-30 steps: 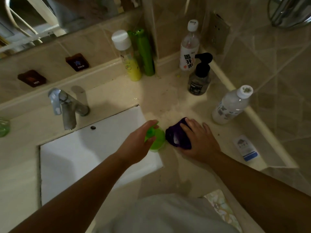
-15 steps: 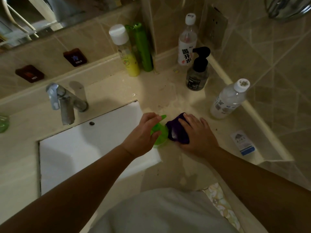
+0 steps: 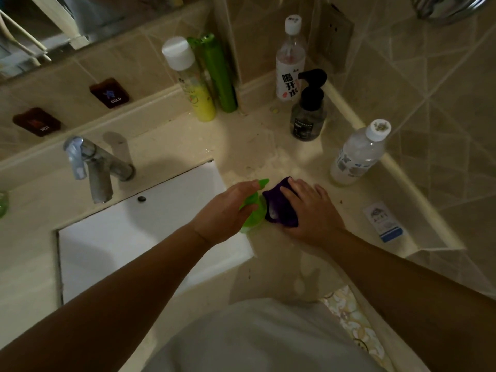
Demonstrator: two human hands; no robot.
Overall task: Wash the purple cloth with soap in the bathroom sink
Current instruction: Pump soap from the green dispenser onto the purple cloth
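Under right hand (image 3: 311, 213), purple cloth (image 3: 279, 210)

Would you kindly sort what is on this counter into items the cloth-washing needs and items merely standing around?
In use: purple cloth, green soap bottle, left hand, right hand, sink, tap.

Idle: black pump bottle, two clear bottles, yellow bottle, sachet.

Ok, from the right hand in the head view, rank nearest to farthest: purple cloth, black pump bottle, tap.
From the right hand:
1. Purple cloth, under its fingers.
2. Black pump bottle, behind it by the wall.
3. Tap, far left, across the sink.
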